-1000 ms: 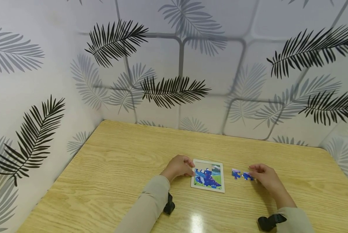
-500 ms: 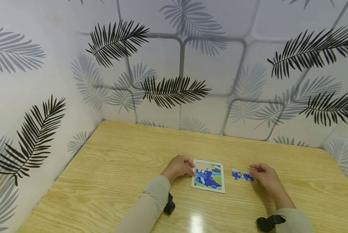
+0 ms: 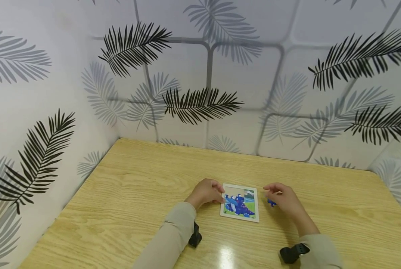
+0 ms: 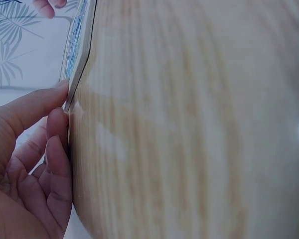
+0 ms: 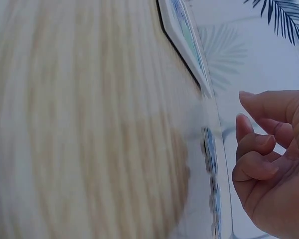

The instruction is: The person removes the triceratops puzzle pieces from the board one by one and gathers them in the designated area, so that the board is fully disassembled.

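A jigsaw puzzle [image 3: 239, 203] in a pale square frame lies on the table, showing a blue dinosaur. Bare backing shows along its upper left. My left hand [image 3: 205, 192] holds the frame's left edge between thumb and fingers; the left wrist view shows the thumb [image 4: 60, 92] at that edge. To the right of the frame, my right hand [image 3: 284, 198] hovers over loose puzzle pieces, its thumb and index finger apart with nothing between them. One blue piece [image 3: 271, 202] peeks out below the fingertips. In the right wrist view, pieces [image 5: 209, 149] lie flat on the table beneath the hand.
The wood-grain table [image 3: 146, 179] extends around the puzzle on all sides. Behind it stands a wall [image 3: 187, 130] with a leaf pattern. Dark wrist cameras sit on both sleeves, the left one [image 3: 195, 235] close to the tabletop.
My right hand has left the farther puzzle piece and moved left, over the piece nearer the frame. My left hand and the puzzle stay in place.
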Motion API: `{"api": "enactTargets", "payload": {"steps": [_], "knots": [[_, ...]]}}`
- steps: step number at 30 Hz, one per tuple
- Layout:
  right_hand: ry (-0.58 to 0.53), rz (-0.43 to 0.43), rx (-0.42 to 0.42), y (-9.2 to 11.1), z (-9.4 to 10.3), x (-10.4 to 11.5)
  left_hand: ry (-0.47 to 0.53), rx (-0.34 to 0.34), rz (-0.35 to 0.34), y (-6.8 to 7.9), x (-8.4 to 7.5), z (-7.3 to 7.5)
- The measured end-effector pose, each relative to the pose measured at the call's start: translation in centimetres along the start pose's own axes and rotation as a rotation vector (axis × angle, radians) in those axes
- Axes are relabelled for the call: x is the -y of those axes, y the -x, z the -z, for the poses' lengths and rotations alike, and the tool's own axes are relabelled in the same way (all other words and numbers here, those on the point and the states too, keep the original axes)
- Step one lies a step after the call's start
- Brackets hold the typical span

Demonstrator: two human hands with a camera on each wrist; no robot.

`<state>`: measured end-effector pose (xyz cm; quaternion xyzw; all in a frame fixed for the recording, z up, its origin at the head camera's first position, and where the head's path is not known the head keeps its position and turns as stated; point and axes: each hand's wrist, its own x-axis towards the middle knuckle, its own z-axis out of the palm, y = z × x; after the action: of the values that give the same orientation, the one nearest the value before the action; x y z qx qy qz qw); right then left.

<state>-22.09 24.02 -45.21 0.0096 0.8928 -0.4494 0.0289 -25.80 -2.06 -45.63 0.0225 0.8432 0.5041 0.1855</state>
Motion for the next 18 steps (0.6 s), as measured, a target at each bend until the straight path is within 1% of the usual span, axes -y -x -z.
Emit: {"api": "enactTargets", "payload": {"steps": [5,11,14,18], "knots": [[0.011,0.018,0.034,-0.4,-1.5,0.9,-0.018,0.000,0.018,0.0,-0.1,0.0],[0.011,0.023,0.058,-0.7,-2.6,1.4,-0.019,-0.003,0.024,0.0,-0.1,-0.1],[0.018,0.028,0.068,-0.8,-2.9,1.6,-0.007,-0.004,0.013,-0.1,0.0,-0.1],[0.061,0.024,0.074,-0.9,-3.2,1.8,0.014,0.000,-0.008,0.0,0.1,-0.1]]}}
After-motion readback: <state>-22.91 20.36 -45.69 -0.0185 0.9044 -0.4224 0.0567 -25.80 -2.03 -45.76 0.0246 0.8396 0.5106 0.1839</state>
